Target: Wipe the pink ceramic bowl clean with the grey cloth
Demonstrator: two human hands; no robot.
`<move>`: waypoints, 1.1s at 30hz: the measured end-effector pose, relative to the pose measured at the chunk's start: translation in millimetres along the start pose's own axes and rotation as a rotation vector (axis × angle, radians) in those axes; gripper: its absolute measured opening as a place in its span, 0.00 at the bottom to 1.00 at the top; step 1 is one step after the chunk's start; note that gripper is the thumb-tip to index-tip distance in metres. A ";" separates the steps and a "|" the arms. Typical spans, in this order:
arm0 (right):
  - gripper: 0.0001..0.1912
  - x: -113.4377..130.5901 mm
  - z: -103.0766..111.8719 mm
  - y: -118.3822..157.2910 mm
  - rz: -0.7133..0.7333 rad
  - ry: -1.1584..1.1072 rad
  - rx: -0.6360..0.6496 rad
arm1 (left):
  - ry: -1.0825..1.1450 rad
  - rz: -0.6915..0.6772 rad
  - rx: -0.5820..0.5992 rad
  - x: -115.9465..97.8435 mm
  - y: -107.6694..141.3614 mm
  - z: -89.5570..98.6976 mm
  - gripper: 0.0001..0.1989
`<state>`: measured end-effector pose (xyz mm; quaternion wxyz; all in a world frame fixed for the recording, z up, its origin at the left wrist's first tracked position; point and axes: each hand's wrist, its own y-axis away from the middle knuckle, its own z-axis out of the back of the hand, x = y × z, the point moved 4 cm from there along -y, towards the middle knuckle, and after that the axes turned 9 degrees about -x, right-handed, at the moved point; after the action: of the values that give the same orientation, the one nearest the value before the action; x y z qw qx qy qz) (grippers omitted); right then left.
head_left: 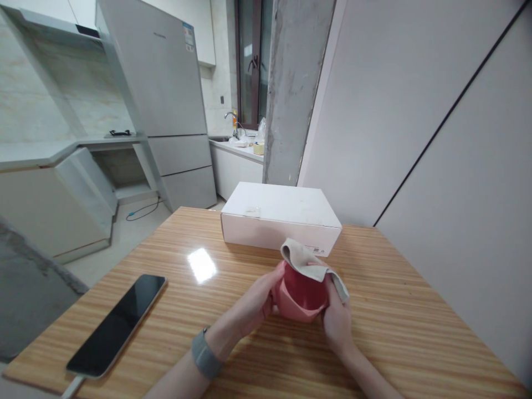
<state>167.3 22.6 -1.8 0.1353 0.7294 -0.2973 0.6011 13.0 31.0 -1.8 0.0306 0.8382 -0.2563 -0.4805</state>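
A grey wristband (205, 354) sat nearest, behind the fingers of the left hand (261, 299), which held a pink vessel (300, 302).
Well to the left of the fingers, a phone (118, 327) lay screen up on the wood-grained table (399, 310), a white cable (73, 386) at its near end. The pink vessel was between the two hands, its inside showing; whether its base touched the table could not be told. The left fingers curled round its left side, while those of the right hand (337, 321), partly hidden, closed at its right side on a beige cloth (305, 260) that draped across the far rim. Beyond the fingers stood a white box (282, 205); farther, ahead and leftward, a fridge (166, 83) and a tap (235, 133).
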 end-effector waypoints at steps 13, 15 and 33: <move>0.21 -4.9 -8.9 6.9 -0.008 -0.008 0.080 | 0.096 -0.175 -0.099 -4.7 -5.7 1.0 0.21; 0.22 -6.8 -11.2 14.4 0.048 -0.003 0.083 | 0.151 -0.218 -0.103 -5.3 -4.1 -2.0 0.21; 0.19 -10.6 -8.5 -8.8 -0.342 -0.298 -0.023 | 0.175 -0.110 -0.017 -0.2 -2.1 -0.8 0.18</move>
<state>164.7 37.1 -8.5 0.1979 0.8484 -0.1929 0.4516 14.4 32.7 -1.8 0.0338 0.8895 -0.2022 -0.4084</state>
